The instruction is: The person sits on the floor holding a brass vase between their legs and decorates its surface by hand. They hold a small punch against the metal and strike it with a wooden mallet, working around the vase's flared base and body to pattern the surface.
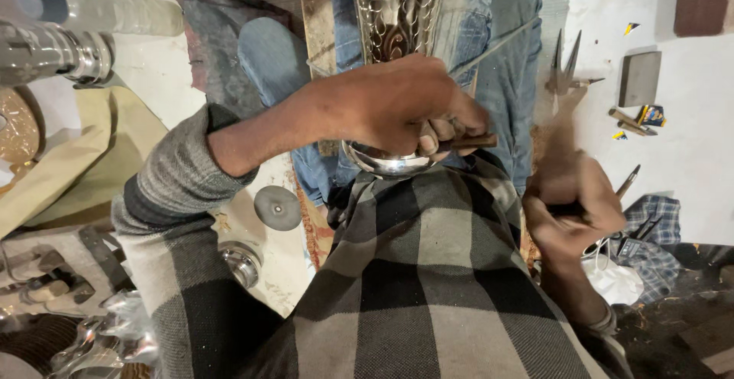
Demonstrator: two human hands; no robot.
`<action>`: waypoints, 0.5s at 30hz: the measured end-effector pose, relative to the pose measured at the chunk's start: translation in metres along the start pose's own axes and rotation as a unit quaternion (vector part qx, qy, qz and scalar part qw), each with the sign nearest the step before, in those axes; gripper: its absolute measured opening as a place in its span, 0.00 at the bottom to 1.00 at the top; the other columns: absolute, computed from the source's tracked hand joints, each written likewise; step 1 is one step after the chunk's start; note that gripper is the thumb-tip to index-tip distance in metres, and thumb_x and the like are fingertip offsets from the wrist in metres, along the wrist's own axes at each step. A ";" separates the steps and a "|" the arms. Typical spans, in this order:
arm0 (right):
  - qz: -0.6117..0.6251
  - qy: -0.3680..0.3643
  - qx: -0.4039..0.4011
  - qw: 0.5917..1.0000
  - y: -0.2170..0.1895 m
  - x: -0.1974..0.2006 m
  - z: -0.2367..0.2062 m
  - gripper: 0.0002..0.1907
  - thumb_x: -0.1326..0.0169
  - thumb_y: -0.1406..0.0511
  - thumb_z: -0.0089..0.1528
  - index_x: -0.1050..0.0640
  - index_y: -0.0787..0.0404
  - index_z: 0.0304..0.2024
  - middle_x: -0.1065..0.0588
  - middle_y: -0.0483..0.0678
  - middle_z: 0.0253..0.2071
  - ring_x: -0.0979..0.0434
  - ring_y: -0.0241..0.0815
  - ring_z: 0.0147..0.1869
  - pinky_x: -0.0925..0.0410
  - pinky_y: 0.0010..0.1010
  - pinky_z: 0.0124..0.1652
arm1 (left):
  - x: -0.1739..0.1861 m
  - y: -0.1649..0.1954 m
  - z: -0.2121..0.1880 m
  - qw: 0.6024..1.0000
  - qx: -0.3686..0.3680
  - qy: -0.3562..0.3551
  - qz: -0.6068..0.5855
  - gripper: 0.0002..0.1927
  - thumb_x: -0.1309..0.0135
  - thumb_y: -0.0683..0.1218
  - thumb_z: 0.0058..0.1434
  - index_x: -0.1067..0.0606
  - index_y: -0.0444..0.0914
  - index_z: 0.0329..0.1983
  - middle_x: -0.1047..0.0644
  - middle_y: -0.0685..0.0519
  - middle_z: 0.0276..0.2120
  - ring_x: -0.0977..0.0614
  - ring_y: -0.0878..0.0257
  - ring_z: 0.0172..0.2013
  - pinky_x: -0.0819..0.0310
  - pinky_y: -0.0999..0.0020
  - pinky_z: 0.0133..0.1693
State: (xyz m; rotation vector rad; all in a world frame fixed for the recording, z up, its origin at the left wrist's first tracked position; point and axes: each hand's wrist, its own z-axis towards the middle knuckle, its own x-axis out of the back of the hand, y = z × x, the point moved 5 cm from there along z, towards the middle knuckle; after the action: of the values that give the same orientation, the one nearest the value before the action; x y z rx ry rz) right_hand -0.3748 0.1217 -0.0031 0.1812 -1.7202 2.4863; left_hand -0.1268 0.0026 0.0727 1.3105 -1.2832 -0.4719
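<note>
- The left hand [401, 104] is closed around a thin wooden-handled tool [468, 141], whose brown end sticks out to the right past the knuckles.
- The tool tip is hidden under the fingers; whether it touches the metal cannot be told.
- The left hand rests on the rim of a shiny metal vessel [394, 19] with a raised pattern on its side.
- The vessel lies between the person's legs in blue jeans [489, 50], its patterned body pointing away and its polished rounded rim [382, 163] nearest the body.
- The right hand [573, 195] is closed in a fist around a dark handle [566, 211]; the hand is blurred, and the rest of what it holds cannot be made out.
- The right hand is well apart from the vessel, out to the right of the lap.
- The person wears a grey and black checked sweater [413, 287], which fills the lower middle of the view.
- On the white floor [688, 142] to the right lie a pair of pointed metal dividers [564, 65], a grey rectangular block [639, 78] and a blue checked cloth [650, 222].
- A thin metal rod [628, 182] lies just beside the right hand.
- To the left, a grey round disc [277, 207] and a small shiny metal bowl [241, 263] lie near the left sleeve.
- At upper left lie a polished metal pipe piece [53, 54] and a beige cloth [84, 157].
</note>
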 end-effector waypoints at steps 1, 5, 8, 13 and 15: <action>-0.017 0.009 0.023 1.000 -0.002 -0.001 -0.002 0.22 0.42 0.79 0.60 0.24 0.58 0.55 0.24 0.57 0.38 0.23 0.40 0.34 0.27 0.31 0.37 | 0.002 0.002 0.000 1.000 -0.022 -0.002 0.001 0.39 0.58 0.26 0.40 0.23 0.34 0.58 0.19 0.44 0.40 0.21 0.64 0.15 0.32 0.65 0.11; -0.044 -0.008 0.007 0.999 0.000 0.000 -0.008 0.25 0.44 0.77 0.53 0.28 0.75 0.55 0.22 0.53 0.37 0.26 0.36 0.30 0.32 0.22 0.29 | 0.005 0.005 -0.003 0.997 -0.041 -0.021 0.059 0.39 0.50 0.32 0.38 0.23 0.31 0.60 0.22 0.38 0.19 0.26 0.59 0.16 0.35 0.62 0.16; 0.021 0.039 -0.062 0.997 0.007 0.010 -0.018 0.25 0.42 0.78 0.54 0.26 0.75 0.54 0.24 0.53 0.39 0.24 0.39 0.33 0.30 0.26 0.33 | 0.006 0.003 -0.003 0.999 -0.035 -0.008 0.015 0.40 0.57 0.29 0.35 0.23 0.33 0.57 0.20 0.45 0.23 0.23 0.60 0.16 0.31 0.61 0.15; -0.016 -0.026 -0.090 0.995 0.012 0.009 -0.030 0.15 0.43 0.79 0.56 0.25 0.76 0.47 0.24 0.51 0.36 0.24 0.36 0.36 0.30 0.28 0.38 | 0.004 0.003 -0.006 0.995 -0.090 0.034 0.034 0.28 0.51 0.31 0.37 0.21 0.30 0.46 0.19 0.45 0.27 0.19 0.58 0.25 0.23 0.58 0.30; 0.001 -0.015 -0.095 0.995 0.014 0.007 -0.027 0.12 0.41 0.79 0.60 0.27 0.72 0.45 0.24 0.51 0.38 0.23 0.35 0.40 0.28 0.28 0.42 | 0.004 0.006 -0.010 0.988 -0.124 0.075 0.053 0.28 0.50 0.31 0.36 0.21 0.30 0.45 0.17 0.45 0.30 0.18 0.56 0.28 0.22 0.55 0.34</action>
State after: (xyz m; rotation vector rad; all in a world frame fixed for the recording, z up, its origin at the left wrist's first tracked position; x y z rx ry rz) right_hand -0.3843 0.1428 -0.0242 0.2005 -1.9547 2.3149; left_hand -0.1193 0.0049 0.0816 1.0443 -1.1227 -0.4348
